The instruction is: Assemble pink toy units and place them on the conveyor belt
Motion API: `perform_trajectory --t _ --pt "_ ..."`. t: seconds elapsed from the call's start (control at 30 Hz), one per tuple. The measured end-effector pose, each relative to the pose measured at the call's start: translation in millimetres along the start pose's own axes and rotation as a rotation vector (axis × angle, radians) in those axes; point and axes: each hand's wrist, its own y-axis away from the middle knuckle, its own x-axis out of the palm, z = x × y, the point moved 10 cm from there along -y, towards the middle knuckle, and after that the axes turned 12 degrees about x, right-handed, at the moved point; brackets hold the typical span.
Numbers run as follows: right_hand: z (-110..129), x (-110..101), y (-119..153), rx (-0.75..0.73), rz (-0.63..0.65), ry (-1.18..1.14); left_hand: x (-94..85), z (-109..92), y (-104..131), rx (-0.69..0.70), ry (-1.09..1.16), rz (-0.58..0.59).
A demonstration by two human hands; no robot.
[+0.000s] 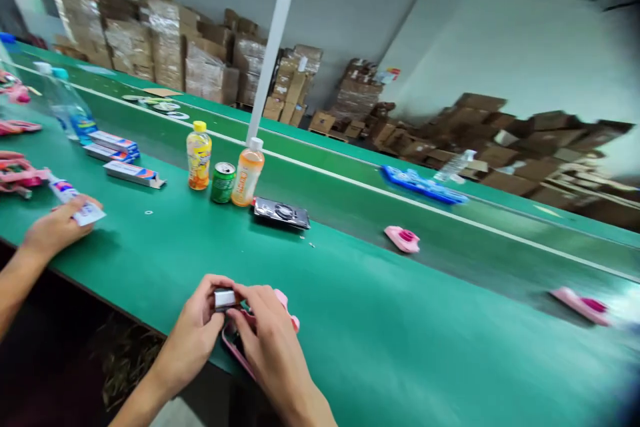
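Near the front edge of the green table [350, 320], my left hand [193, 333] pinches a small silvery block [225, 299]. My right hand [273, 340] is closed round a pink plastic part [237, 350], whose ends show past the fingers on both sides. The two hands touch at the fingertips, and the right fingers reach the block's side. Part of the pink piece is hidden under the right hand.
Behind my hands stand a yellow bottle [199, 157], a green can [223, 183], an orange bottle [248, 173] and a black device [281, 213]. Pink parts [403, 239] lie on the belt. At left, another person's hand [63, 223] holds a tube.
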Motion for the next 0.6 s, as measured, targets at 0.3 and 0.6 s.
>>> perform_trajectory --t 0.3,0.6 --pt "4.1 -11.9 12.5 -0.255 -0.232 -0.038 2.5 22.1 -5.4 -0.138 0.248 -0.119" --pt "11.4 -7.7 8.0 -0.252 0.003 -0.211 3.2 16.1 1.8 -0.218 0.404 -0.182"
